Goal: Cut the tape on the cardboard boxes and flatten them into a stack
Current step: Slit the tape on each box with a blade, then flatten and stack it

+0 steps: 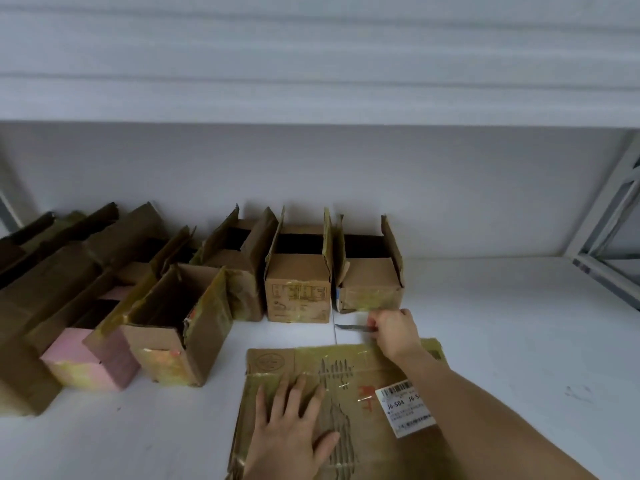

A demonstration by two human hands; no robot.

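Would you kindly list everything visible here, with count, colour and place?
flattened box: one, brown, lying in front on the white surface, white barcode label at its right.
upright open boxes: a row, count unclear at the far left, brown, along the back wall.
pink box: one, front left.
knife: one, dark blade, just behind the flattened box.
white surface: one, under everything.
left hand: flat on the flattened box.
right hand: fingers pinching the knife.

The left hand point(294, 415) lies flat with fingers spread, while the outstretched right hand point(393, 332) has its fingers curled.
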